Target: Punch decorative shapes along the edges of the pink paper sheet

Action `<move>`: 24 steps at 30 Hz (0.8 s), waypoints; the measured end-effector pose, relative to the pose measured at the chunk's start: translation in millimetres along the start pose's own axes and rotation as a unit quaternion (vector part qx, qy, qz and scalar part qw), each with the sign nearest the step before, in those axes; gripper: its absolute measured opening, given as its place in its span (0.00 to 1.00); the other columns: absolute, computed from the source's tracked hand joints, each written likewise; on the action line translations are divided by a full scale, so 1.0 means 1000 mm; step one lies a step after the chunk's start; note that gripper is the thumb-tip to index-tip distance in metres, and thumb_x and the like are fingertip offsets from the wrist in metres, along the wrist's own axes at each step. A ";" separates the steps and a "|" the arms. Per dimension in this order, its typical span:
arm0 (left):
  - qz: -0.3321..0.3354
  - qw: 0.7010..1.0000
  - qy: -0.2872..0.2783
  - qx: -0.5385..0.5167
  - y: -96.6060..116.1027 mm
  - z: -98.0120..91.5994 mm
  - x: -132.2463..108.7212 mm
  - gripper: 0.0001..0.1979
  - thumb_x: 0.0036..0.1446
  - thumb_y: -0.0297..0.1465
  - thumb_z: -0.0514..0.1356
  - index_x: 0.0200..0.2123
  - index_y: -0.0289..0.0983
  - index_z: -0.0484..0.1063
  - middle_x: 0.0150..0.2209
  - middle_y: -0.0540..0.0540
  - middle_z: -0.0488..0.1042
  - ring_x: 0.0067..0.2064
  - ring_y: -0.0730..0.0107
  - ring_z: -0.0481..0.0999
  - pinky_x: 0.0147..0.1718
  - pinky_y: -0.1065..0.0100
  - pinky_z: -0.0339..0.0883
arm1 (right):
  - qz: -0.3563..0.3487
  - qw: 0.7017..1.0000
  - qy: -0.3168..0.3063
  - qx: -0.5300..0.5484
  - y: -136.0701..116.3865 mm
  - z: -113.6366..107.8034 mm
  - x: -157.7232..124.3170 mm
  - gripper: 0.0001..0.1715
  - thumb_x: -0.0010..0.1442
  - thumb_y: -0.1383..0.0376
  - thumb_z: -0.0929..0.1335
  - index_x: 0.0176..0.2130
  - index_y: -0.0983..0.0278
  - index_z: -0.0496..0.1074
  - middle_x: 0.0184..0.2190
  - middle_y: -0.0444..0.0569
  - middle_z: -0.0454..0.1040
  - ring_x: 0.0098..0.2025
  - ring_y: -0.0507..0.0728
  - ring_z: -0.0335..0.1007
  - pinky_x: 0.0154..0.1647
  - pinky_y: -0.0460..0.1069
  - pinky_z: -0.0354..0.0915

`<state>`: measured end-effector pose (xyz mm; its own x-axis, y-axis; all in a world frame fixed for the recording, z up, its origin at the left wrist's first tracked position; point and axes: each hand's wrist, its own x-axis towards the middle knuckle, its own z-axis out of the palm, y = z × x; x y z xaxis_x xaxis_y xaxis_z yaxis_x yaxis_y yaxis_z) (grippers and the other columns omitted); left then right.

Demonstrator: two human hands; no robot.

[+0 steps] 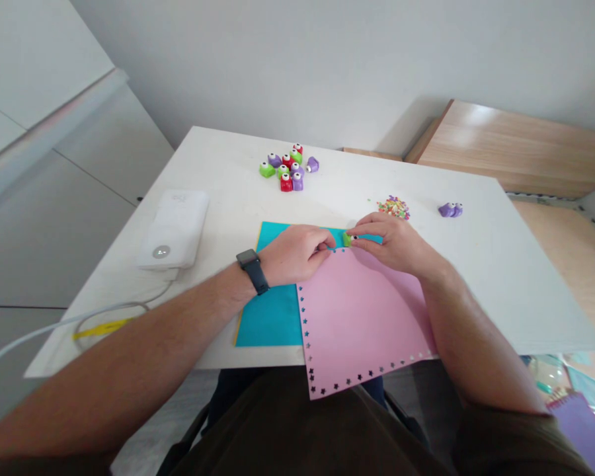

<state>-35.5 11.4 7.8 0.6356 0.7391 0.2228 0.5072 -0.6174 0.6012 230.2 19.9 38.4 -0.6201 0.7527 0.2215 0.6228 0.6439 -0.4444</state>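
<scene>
A pink sheet of paper (367, 304) with star-shaped holes along its left, bottom and part of its top edge lies over a blue sheet (270, 317), its lower part hanging past the table's front edge. My left hand (301, 251), a dark watch on its wrist, is closed on the pink sheet's upper left edge. Between the thumb and fingers of my right hand (389, 241) is a small green craft punch (347, 239) at the pink sheet's top edge. Star holes show in that edge between the two hands.
Several red, green and purple punches (286, 182) cluster at the back of the white table (228, 158). Colourful paper bits (394, 207) lie beyond my right hand, and purple punches (450, 210) farther right. A white device (173, 228) with a cable (114, 306) stands at left.
</scene>
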 end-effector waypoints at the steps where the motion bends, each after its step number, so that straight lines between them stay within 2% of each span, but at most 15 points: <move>1: -0.002 1.000 0.000 -0.001 0.000 0.000 0.000 0.07 0.66 0.27 0.62 0.45 0.37 0.79 0.38 0.46 0.82 0.36 0.67 0.78 0.41 0.62 0.71 | 0.003 1.000 -0.001 0.000 -0.001 0.000 0.000 0.13 0.72 0.59 0.70 0.50 0.55 0.85 0.46 0.54 0.83 0.47 0.61 0.78 0.52 0.57 0.73; 12: -0.013 1.000 0.000 -0.009 0.001 0.000 0.000 0.07 0.66 0.27 0.62 0.46 0.37 0.79 0.38 0.46 0.81 0.36 0.67 0.78 0.40 0.63 0.71 | 0.004 1.000 0.007 -0.004 -0.002 0.000 -0.001 0.14 0.72 0.58 0.70 0.50 0.56 0.85 0.46 0.54 0.83 0.47 0.61 0.78 0.51 0.57 0.72; 24: -0.009 1.000 -0.003 -0.008 0.001 -0.001 0.000 0.07 0.66 0.27 0.62 0.46 0.35 0.79 0.38 0.46 0.81 0.36 0.67 0.78 0.41 0.63 0.71 | -0.037 0.999 0.002 -0.001 0.002 -0.001 -0.002 0.12 0.71 0.60 0.72 0.49 0.60 0.85 0.45 0.56 0.83 0.45 0.61 0.79 0.49 0.56 0.73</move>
<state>-35.2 11.2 9.5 0.6292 0.7490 0.2076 0.5100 -0.5995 0.6168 233.4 19.9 37.5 -0.6621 0.7041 0.2567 0.5768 0.6975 -0.4252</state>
